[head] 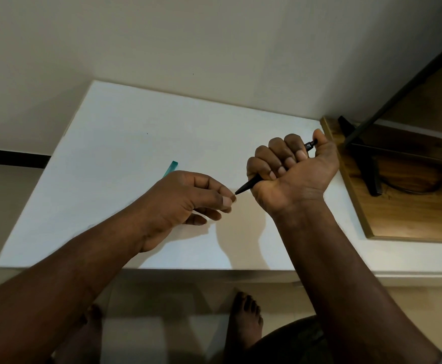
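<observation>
My right hand (290,174) grips a black mechanical pencil (250,184) in a fist above the white table (125,137), thumb on its rear button, tip pointing left. My left hand (188,198) pinches something very thin at the pencil's tip between thumb and forefinger; what it is stays too small to tell. A teal strip-shaped object (171,168) lies on the table behind my left hand, partly hidden by it.
A wooden board (403,206) lies to the right of the table, with a black stand and cable (366,158) on it. A wall runs behind the table. Below the table's front edge are tiled floor and bare feet (246,319).
</observation>
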Available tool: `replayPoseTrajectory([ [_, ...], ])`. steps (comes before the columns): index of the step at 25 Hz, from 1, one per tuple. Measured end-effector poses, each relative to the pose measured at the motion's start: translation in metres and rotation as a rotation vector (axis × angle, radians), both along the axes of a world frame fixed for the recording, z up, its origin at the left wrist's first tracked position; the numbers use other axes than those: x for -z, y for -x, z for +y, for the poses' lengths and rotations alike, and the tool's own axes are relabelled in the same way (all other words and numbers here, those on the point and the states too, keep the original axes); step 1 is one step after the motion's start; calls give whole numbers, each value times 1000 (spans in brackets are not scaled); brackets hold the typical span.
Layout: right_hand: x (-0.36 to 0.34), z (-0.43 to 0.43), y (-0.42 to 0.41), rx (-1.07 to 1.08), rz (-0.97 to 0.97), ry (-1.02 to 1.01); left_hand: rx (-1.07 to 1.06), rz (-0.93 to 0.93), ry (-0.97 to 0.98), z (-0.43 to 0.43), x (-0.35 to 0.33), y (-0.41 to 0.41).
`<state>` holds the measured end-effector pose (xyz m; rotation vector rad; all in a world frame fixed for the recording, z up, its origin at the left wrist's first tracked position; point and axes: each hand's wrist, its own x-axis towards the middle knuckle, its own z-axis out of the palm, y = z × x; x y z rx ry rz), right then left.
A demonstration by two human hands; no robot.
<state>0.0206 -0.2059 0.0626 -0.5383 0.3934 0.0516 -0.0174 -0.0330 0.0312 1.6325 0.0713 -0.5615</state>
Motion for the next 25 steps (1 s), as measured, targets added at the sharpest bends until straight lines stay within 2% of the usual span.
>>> replayPoseTrajectory([
  [25, 1, 2, 2, -77, -22, 18, 3, 18, 31, 1, -2, 1],
])
